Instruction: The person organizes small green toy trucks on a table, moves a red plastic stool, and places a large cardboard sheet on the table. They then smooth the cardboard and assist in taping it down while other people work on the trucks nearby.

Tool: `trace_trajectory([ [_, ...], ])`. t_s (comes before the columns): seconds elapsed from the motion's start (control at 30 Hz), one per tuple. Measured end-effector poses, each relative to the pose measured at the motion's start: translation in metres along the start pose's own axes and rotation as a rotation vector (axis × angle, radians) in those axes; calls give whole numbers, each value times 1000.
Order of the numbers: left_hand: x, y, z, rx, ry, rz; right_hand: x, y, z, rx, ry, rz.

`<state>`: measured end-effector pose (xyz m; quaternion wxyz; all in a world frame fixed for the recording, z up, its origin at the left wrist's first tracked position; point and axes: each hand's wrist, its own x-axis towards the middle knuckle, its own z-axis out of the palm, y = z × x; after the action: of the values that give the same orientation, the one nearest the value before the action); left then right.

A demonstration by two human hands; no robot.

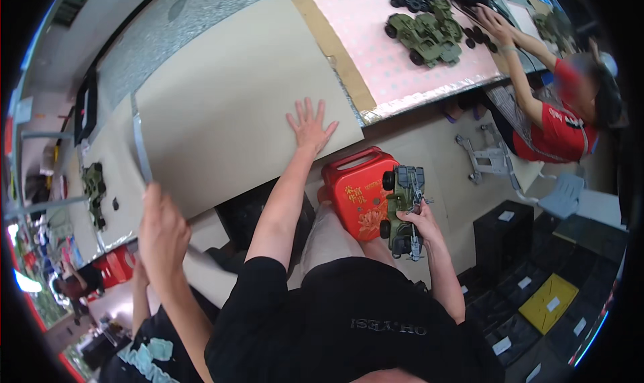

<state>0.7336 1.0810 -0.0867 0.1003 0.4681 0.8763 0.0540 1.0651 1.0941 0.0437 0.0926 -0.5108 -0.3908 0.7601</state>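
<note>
My left hand [312, 126] lies flat with fingers spread on a large beige cardboard sheet [221, 101] that covers the table. Held low at my right side, away from the table edge, is a green toy jeep [400, 198] with black wheels and grey parts. My right hand [422, 223] is closed around it, thumb on top. At the left, a co-worker's hand [163, 225] grips the sheet's near edge, which looks slightly lifted there; that hand is a little blurred.
A red plastic stool [359, 195] stands by my legs. More green toy vehicles [429, 37] and loose black wheels [477, 37] sit on a pink mat [355, 54]. A person in red [560, 125] works there. Black bins [503, 235] stand on the right. Another toy vehicle [94, 192] is far left.
</note>
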Motion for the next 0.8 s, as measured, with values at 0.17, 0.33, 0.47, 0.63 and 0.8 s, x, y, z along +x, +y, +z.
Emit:
trace_trajectory([
  [0.17,-12,-3,0,-42,72,-92,5,3,-5,-38,-23,-20],
  [0.33,-38,-5,14,-102,65,-164,3,2,-14,-51,-17,-21],
  [0.47,-43,-12,11,-174,27,-177,3,10,-19,-66,-18,-26],
  [0.63,-54,-8,-1,-269,49,-131,6,8,-26,-94,-64,-23],
  [0.8,-77,0,-6,-193,-70,25,11,-4,-20,-152,-71,-12],
])
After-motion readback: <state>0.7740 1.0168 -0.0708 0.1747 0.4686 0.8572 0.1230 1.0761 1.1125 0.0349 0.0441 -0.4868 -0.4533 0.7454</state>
